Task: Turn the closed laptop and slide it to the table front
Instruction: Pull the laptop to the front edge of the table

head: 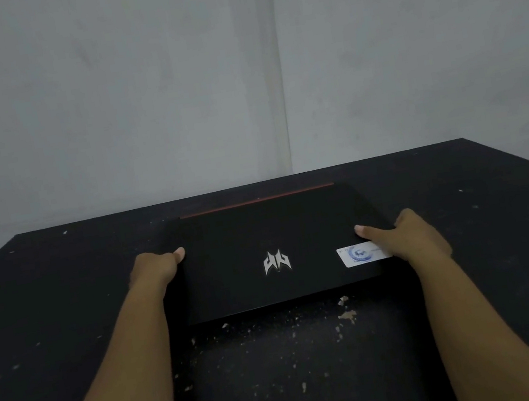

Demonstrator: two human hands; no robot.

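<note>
The closed black laptop (261, 232) lies flat near the back of the black table (50, 321), with a silver logo in the middle of its lid, a white sticker at the near right and a red strip along its far edge. My left hand (157, 267) grips its left side, thumb on the lid. On the opposite side my right hand (407, 238) holds the right edge, thumb on the lid next to the sticker. The fingers of both hands are hidden under or behind the laptop's sides.
Pale crumbs and specks (345, 312) are scattered on the table between the laptop and the near edge. A grey wall corner (284, 93) rises just behind the table's back edge.
</note>
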